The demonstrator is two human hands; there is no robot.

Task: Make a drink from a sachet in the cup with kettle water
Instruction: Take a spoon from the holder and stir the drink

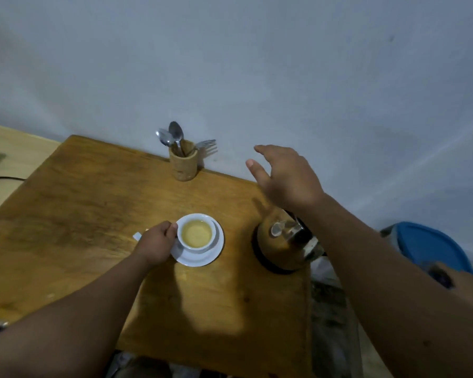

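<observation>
A white cup (196,232) full of pale yellowish liquid stands on a white saucer (216,252) near the middle of the wooden table (79,214). My left hand (156,242) grips the cup's left side, where the handle is hidden by my fingers. A small white scrap, perhaps the sachet (137,236), peeks out from behind that hand. The metal kettle (281,241) sits on its dark base at the table's right edge. My right hand (284,177) hovers above and behind the kettle, fingers spread, holding nothing.
A wooden holder (183,166) with two spoons and a fork stands at the table's far edge against the grey wall. A blue-lidded container (432,246) sits on the floor at right. A dark cable (6,178) lies on the floor at left.
</observation>
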